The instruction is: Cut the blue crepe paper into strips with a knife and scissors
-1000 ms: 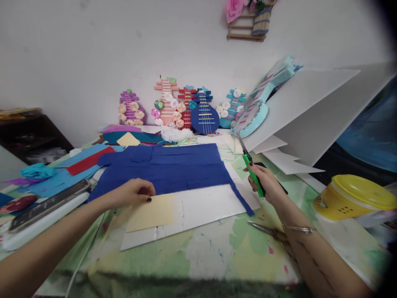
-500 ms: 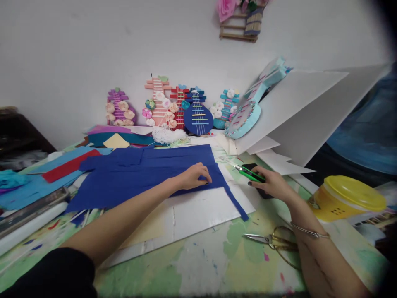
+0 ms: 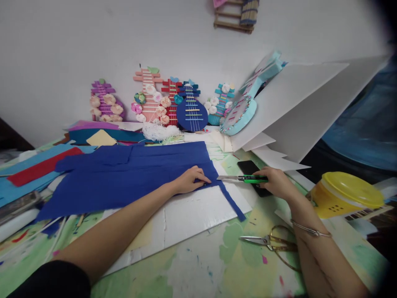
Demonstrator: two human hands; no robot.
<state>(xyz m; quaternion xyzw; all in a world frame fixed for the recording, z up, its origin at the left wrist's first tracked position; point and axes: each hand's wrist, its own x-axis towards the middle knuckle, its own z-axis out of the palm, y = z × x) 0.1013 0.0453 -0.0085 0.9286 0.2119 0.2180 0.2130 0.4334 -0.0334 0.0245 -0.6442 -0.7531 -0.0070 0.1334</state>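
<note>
Cutter [image 3: 256,179], slim-bladed, fingers closed round it, right hand [image 3: 277,183]; left hand [image 3: 190,181] empty, half-curled on creased blue sheet [image 3: 158,165], near right edge.

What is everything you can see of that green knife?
The green knife looks like a box cutter: a green handle with black parts, perhaps plastic, and a long, thin grey blade, metal by its look, slid out. The right hand grips its rear end, hiding part of it. It points left, nearly level, its tip beside the edge of the blue sheet; whether they touch is unclear.
</note>
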